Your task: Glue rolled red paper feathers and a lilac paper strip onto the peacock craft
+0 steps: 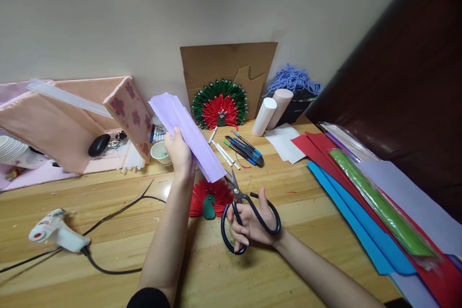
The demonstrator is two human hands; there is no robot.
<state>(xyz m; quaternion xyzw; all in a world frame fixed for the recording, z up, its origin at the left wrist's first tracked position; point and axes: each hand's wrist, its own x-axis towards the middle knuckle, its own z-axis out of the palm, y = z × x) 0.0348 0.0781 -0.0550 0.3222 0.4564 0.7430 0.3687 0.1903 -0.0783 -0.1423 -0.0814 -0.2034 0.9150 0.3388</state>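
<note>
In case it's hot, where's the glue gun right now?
In the head view, the glue gun lies on the table at the person's left, nearer the camera than the peach box, with a black cord attached.

Two hands (177,152), one pair of scissors (238,194), one glue gun (70,237), two fan-tailed birds (209,208), two cylinders (264,117)

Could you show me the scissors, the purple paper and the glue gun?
Scissors (237,192): head view, at the pivot.
Purple paper (191,138): head view, near its middle.
Glue gun (60,233): head view, on its body.
</note>
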